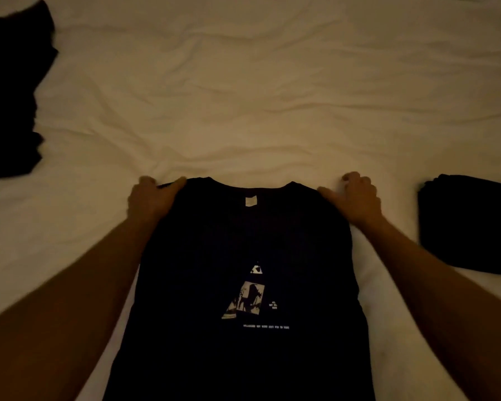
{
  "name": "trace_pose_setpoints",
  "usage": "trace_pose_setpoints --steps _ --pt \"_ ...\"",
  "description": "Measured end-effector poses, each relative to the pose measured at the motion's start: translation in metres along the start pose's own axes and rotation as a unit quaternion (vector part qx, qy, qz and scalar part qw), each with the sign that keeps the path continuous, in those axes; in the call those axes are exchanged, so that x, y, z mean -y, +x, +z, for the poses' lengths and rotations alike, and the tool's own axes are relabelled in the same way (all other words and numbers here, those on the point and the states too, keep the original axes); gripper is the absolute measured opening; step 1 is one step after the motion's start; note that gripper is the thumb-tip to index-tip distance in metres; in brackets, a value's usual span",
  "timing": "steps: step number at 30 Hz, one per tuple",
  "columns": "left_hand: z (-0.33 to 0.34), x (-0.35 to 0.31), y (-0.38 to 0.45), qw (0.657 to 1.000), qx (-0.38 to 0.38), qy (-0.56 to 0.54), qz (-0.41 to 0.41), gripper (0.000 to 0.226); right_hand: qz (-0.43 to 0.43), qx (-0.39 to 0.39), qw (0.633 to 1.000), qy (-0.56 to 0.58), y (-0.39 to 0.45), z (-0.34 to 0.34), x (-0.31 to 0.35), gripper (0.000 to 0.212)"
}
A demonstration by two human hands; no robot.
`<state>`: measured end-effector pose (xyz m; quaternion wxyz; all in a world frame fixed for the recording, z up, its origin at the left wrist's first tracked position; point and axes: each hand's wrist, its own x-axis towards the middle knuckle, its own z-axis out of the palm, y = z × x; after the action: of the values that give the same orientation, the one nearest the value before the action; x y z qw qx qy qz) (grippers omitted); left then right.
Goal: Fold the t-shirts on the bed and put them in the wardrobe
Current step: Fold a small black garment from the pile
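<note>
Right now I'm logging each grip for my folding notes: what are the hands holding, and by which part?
Both hold the dark printed t-shirt by its shoulders: left hand at one shoulder, right hand at the other, either side of the collar.

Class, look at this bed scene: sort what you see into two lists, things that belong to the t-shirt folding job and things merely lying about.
Part of the job:
- printed black t-shirt, gripped at the shoulders by the left hand and right hand
- folded dark stack at right
- dark crumpled garments at left, likely unfolded shirts

Just there:
- white bedsheet
</note>
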<state>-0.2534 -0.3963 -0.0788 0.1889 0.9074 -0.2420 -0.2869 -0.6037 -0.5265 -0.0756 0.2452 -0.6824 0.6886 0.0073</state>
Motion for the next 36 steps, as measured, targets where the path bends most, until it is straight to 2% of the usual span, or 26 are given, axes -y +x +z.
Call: trace_pose_setpoints --steps 1,4,6,9,17,22,26,32,36 --pt "0.0 -0.01 0.012 0.998 0.061 -0.022 -0.006 0.074 0.014 0.056 0.998 0.017 0.017 -0.002 0.002 0.065" --pt "0.006 -0.025 0.033 0.982 0.176 0.013 0.069 0.046 -0.005 0.213 0.974 0.076 0.036 0.003 0.004 0.029" --pt "0.009 -0.027 0.038 0.975 0.192 -0.003 0.114 0.03 -0.048 0.236 0.968 0.066 0.037 0.007 0.003 0.023" --pt "0.01 -0.028 0.041 0.973 0.164 -0.039 0.156 0.018 -0.099 0.159 0.979 0.079 0.037 0.006 0.0 0.022" --pt "0.007 -0.073 0.063 0.961 0.078 -0.057 0.261 0.021 -0.125 0.016 0.985 0.121 0.071 -0.02 0.007 0.015" --pt "0.013 -0.086 0.073 0.957 0.058 -0.013 0.285 0.023 -0.157 -0.012 0.986 0.053 0.081 -0.021 0.006 0.016" --pt "0.012 -0.081 0.07 0.955 0.036 -0.005 0.294 0.025 -0.153 -0.023 0.985 0.073 0.075 -0.017 0.006 0.016" --pt "0.005 -0.074 0.05 0.951 0.008 -0.045 0.306 0.022 -0.12 -0.048 0.982 0.136 0.059 -0.023 0.003 0.021" --pt "-0.001 -0.064 0.036 0.941 -0.014 -0.066 0.331 0.022 -0.125 -0.076 0.979 0.139 0.039 -0.025 0.001 0.021"
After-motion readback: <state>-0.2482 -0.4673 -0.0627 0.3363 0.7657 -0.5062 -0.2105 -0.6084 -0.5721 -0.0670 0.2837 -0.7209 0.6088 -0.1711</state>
